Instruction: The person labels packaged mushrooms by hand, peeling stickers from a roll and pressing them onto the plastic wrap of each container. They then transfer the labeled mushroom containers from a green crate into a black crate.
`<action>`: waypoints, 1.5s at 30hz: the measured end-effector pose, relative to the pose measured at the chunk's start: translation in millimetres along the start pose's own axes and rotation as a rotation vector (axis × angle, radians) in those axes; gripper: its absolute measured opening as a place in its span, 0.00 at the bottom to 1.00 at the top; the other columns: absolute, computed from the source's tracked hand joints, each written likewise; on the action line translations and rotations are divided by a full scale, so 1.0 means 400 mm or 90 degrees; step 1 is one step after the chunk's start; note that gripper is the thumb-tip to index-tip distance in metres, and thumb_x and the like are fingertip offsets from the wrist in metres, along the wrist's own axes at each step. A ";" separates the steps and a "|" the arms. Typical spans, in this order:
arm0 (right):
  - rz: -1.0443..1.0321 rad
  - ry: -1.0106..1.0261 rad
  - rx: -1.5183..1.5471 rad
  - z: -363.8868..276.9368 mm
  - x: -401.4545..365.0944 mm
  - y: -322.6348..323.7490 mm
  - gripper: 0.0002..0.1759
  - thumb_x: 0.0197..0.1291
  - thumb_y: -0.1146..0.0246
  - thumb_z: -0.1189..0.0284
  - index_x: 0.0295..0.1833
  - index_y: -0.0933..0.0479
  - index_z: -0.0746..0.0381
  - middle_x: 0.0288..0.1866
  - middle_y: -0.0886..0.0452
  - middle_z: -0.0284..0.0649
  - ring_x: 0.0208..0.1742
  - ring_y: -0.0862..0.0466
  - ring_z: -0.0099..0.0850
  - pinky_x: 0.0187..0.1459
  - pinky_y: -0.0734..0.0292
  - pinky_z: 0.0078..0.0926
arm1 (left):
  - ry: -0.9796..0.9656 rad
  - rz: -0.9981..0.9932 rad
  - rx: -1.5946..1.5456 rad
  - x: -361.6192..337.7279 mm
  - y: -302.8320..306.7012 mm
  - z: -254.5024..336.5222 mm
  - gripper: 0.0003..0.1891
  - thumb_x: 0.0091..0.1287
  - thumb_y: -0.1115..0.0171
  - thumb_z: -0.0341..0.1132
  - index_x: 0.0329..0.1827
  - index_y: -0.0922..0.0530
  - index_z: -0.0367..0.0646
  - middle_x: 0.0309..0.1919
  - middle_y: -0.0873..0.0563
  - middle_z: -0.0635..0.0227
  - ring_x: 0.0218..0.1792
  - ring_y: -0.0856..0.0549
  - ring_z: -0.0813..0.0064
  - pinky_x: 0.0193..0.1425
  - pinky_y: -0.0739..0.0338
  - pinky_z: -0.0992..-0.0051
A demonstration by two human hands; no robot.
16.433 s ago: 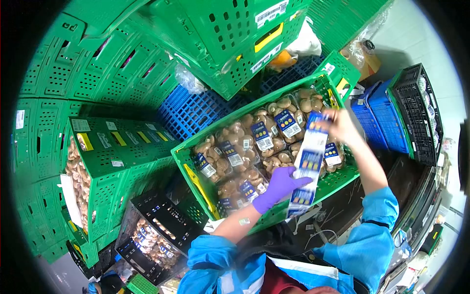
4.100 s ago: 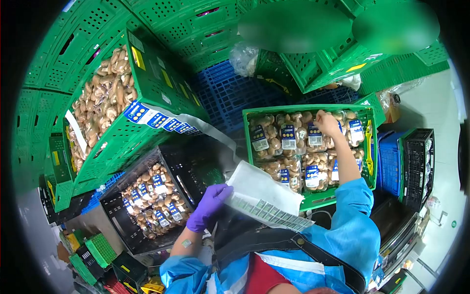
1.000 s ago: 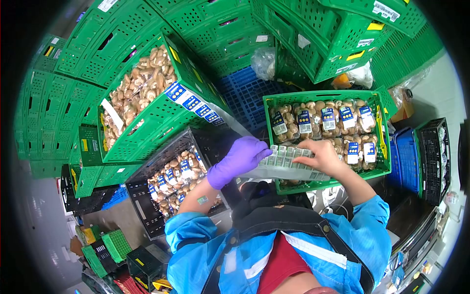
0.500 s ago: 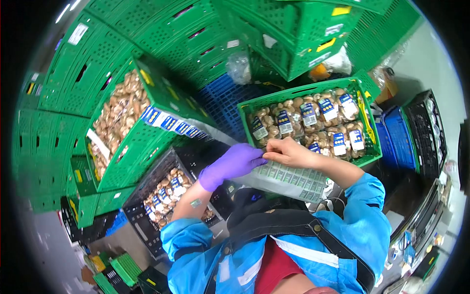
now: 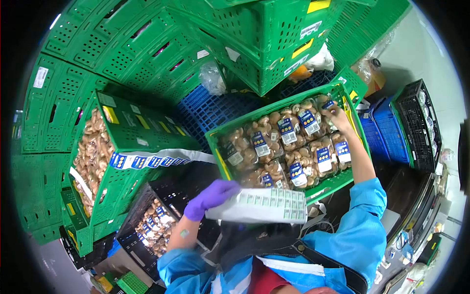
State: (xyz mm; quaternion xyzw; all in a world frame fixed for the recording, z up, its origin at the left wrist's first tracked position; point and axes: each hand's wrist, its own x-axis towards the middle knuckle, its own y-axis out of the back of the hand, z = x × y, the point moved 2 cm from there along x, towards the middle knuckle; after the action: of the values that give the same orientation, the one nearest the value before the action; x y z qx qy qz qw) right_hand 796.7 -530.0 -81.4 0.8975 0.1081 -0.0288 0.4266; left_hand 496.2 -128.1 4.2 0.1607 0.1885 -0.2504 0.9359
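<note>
My left hand (image 5: 213, 198), in a purple glove, grips the left end of a sheet of small green-and-white labels (image 5: 267, 205). The sheet lies level in front of the near side of a green crate (image 5: 223, 164). Inside that crate are rows of clear-wrapped mushroom packs (image 5: 289, 132) with blue and white labels. My bare right hand (image 5: 335, 117) reaches over the crate's far right corner and touches a pack there, its fingers bent onto the pack's label; whether they pinch something small is hidden.
A green crate of loose mushrooms (image 5: 93, 152) stands left, with a strip of blue labels (image 5: 147, 160) along it. Below is a black crate (image 5: 132, 245) with packs. Green crates (image 5: 235, 29) are stacked behind; blue crates (image 5: 391, 130) and a black crate (image 5: 416, 117) stand right.
My right hand has left the label sheet and moved to the crate's far right corner. My left hand has drawn the sheet down and left. The view has shifted.
</note>
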 end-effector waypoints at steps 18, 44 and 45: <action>-0.260 -0.108 -0.099 0.184 0.009 0.062 0.18 0.59 0.41 0.60 0.42 0.31 0.64 0.33 0.20 0.46 0.37 0.20 0.35 0.38 0.26 0.32 | 0.069 -0.025 -0.044 0.018 -0.036 -0.023 0.12 0.68 0.44 0.38 0.39 0.22 0.36 0.26 0.21 0.57 0.28 0.23 0.66 0.38 0.26 0.71; -0.403 0.006 -0.037 0.054 -0.170 -0.099 0.18 0.42 0.30 0.70 0.33 0.33 0.62 0.22 0.27 0.39 0.27 0.26 0.28 0.30 0.30 0.28 | -0.010 -0.027 0.011 -0.019 -0.113 -0.012 0.11 0.68 0.45 0.38 0.37 0.24 0.37 0.29 0.20 0.55 0.31 0.20 0.56 0.38 0.26 0.67; -0.409 0.009 -0.036 0.047 -0.167 -0.104 0.18 0.42 0.30 0.70 0.33 0.33 0.62 0.22 0.27 0.39 0.27 0.26 0.28 0.30 0.30 0.28 | -0.005 -0.023 0.009 -0.024 -0.114 -0.016 0.11 0.68 0.45 0.38 0.37 0.24 0.37 0.29 0.20 0.55 0.31 0.20 0.56 0.38 0.26 0.67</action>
State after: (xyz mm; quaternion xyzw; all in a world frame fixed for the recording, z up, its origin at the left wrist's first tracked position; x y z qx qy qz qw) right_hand 723.4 -530.2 -115.2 0.8055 0.3896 -0.1528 0.4196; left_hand 462.6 -159.0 -6.6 0.1631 0.1859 -0.2696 0.9307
